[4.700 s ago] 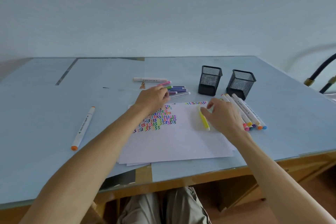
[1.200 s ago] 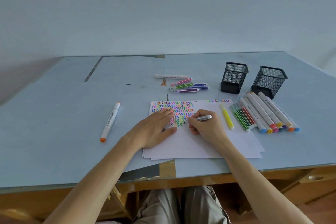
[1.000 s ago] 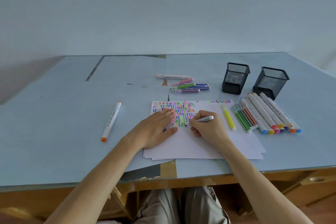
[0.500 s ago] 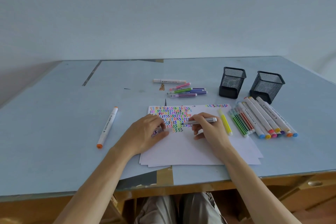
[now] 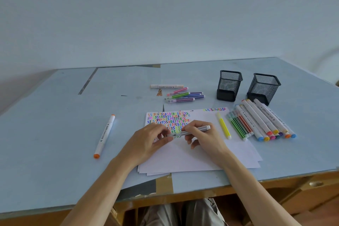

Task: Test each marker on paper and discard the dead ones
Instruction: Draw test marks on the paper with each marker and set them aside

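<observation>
A stack of white paper [image 5: 192, 156] lies on the blue table, its upper left covered with colourful squiggles [image 5: 167, 118]. Just above the sheet, a thin grey striped marker [image 5: 197, 129] is held level between both hands. My right hand [image 5: 204, 140] grips its barrel. My left hand [image 5: 146, 140] pinches the marker's left end, where a clear cap [image 5: 171, 135] sits. The tip is hidden.
Two black mesh cups [image 5: 229, 88] [image 5: 263, 88] stand at the back right. In front of them lies a row of markers [image 5: 260, 121], with a yellow one [image 5: 224, 127] on the paper. Several striped markers [image 5: 184, 95] lie behind the paper, and an orange-capped white marker [image 5: 104, 135] lies to the left.
My right hand stopped scribbling and lifted the grey marker level. My left hand left its flat rest on the paper and took hold of the marker's tip end.
</observation>
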